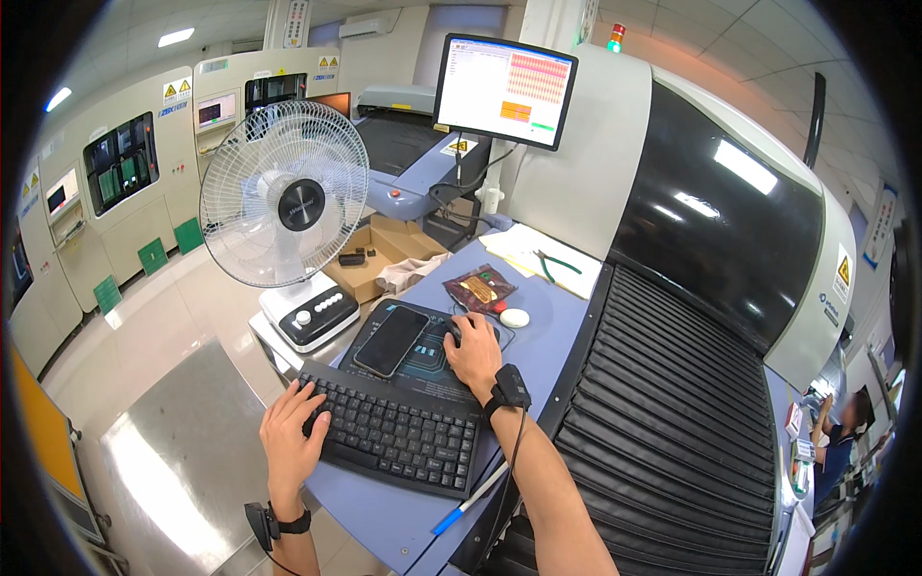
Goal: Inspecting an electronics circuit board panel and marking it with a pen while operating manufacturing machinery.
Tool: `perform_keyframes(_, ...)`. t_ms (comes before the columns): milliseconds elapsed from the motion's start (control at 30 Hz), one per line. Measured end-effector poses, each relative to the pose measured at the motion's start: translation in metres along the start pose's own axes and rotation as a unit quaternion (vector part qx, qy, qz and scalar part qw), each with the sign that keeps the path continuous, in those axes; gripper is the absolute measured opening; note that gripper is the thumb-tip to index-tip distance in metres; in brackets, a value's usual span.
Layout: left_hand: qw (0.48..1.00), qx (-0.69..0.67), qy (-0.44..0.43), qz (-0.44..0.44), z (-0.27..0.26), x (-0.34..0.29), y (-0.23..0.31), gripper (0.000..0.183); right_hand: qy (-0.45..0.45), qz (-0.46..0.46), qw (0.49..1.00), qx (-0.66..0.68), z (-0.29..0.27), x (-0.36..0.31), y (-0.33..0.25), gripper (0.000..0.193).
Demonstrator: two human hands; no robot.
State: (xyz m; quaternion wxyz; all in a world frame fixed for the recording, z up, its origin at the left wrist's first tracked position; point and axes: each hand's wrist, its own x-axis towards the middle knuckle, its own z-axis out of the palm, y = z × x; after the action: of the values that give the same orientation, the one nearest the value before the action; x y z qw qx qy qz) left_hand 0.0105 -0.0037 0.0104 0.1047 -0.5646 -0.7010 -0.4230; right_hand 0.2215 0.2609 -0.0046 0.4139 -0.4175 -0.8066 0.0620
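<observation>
My left hand [291, 434] rests over the left end of a black keyboard [399, 429], fingers spread on the keys. My right hand [474, 353] is closed over a dark computer mouse [451, 329], mostly hidden under the fingers. The mouse is on a dark patterned mouse pad [429, 368]. A black smartphone [392, 342] lies on the pad, between the keyboard and the fan. Black straps with small devices are round both wrists. Beyond the hands, a lit monitor [505, 88] shows a red grid and orange blocks.
A white fan [285, 197] stands left of the pad, by a cardboard box [384, 248]. Green-handled pliers [546, 268], a dark pouch [473, 291], a white round object [515, 318] and a blue-tipped pen [470, 499] lie about. Black ribbed bellows [672, 413] run rightward; a person [837, 434] is far right.
</observation>
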Motion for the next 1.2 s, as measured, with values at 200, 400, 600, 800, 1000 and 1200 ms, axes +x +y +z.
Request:
perform_keyframes(200,1.0,0.003,-0.004,0.0,0.0023,-0.0017,-0.0015,0.027,0.002,-0.001,1.0,-0.008,0.0021,-0.0023,0.0031,0.034)
perform_keyframes(400,1.0,0.001,-0.004,-0.002,0.0014,-0.0014,-0.0013,0.027,0.002,-0.001,1.0,-0.004,0.002,-0.0014,0.002,0.034)
perform_keyframes(600,1.0,-0.001,-0.004,-0.001,0.0021,-0.0014,-0.0028,0.028,-0.01,0.007,1.0,0.003,0.0006,-0.0017,-0.0004,0.034)
perform_keyframes(800,1.0,-0.004,-0.007,-0.002,0.0028,-0.0006,-0.003,0.027,-0.01,0.0,1.0,0.001,0.0016,-0.0003,0.0033,0.034)
perform_keyframes(1000,1.0,-0.007,-0.006,-0.005,0.0029,-0.0011,-0.0028,0.027,-0.011,0.004,1.0,0.002,0.0004,-0.001,0.0017,0.033)
perform_keyframes(1200,1.0,-0.002,-0.003,-0.001,0.0026,-0.001,-0.0024,0.027,-0.007,0.001,1.0,0.0,0.0014,-0.0013,0.002,0.034)
